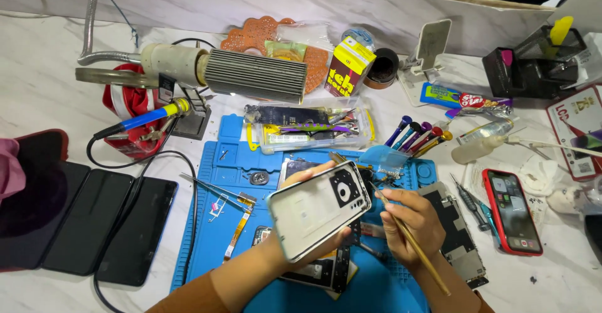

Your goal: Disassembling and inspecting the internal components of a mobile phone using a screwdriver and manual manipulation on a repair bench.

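My left hand [313,241] holds a white phone back cover [318,209] tilted up over the blue work mat [213,238], its black camera cut-out at the upper right. Gripped in my right hand [411,222] is a thin wooden-handled brush [417,247], whose tip touches the cover's right edge near the camera cut-out. Under the cover lie opened phone parts [323,272] and a circuit board [461,238].
Tweezers [216,191] and a flex cable [237,233] lie on the mat's left. Three dark phones [94,222] sit at the left, a red-cased phone [511,209] at the right. A screwdriver set [417,134], clear parts box [310,128], soldering iron [141,120] and fan unit [251,75] stand behind.
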